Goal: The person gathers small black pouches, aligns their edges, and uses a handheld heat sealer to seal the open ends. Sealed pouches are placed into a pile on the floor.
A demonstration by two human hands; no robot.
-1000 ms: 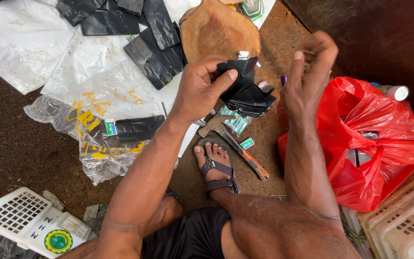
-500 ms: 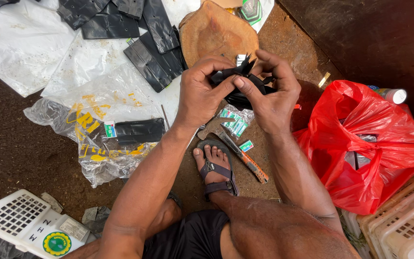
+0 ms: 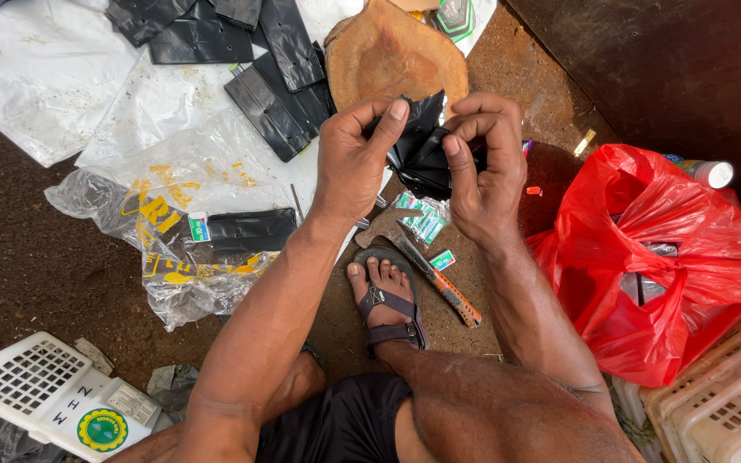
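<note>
Though crumpled, black bag (image 3: 418,154) between hands (image 3: 422,163)

**Around your work spot on the ground**

To your right you have a red plastic bag (image 3: 653,257), bulging and knotted loosely, with a white-capped bottle (image 3: 712,173) poking out just behind it. Pale plastic crates (image 3: 722,411) sit at the lower right corner, touching the bag. Ahead of you lies a round slice of tree trunk (image 3: 396,56). Flat black bags (image 3: 259,51) are scattered over white plastic sheets (image 3: 36,77) at the upper left. A crumpled clear bag with yellow print (image 3: 173,257) lies near your left knee. A knife with an orange handle (image 3: 435,279) rests just beside your sandalled foot (image 3: 383,296). A white perforated basket (image 3: 36,390) lies at the lower left.
</note>
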